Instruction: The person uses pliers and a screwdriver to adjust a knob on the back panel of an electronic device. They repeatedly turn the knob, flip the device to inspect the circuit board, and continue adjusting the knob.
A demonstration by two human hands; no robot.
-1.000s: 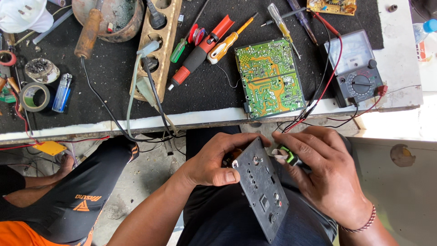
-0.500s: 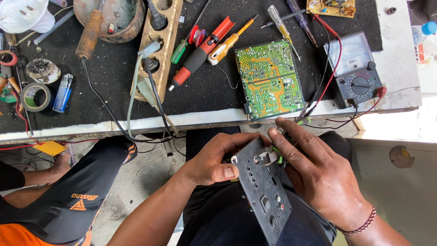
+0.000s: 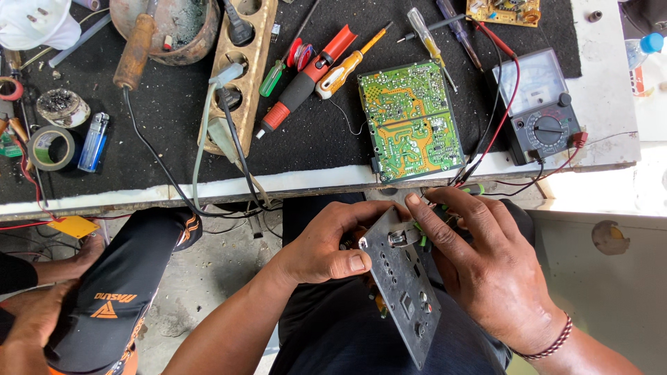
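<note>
Below a cluttered workbench (image 3: 611, 132), left hand (image 3: 326, 250) grips the grey metal panel (image 3: 403, 285) while right hand (image 3: 486, 271) pinches a green-handled tool (image 3: 472, 189), apparently fastening; steadiness matters next.

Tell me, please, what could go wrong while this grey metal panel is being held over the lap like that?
The grey metal panel hangs over the lap, off the bench, pinched by the left hand and right hand; a slip could drop it to the floor. The multimeter leads trail off the bench edge close to the right hand and might snag, possibly tugging the meter. The green circuit board overhangs the bench edge just above the hands and could be knocked.
</note>
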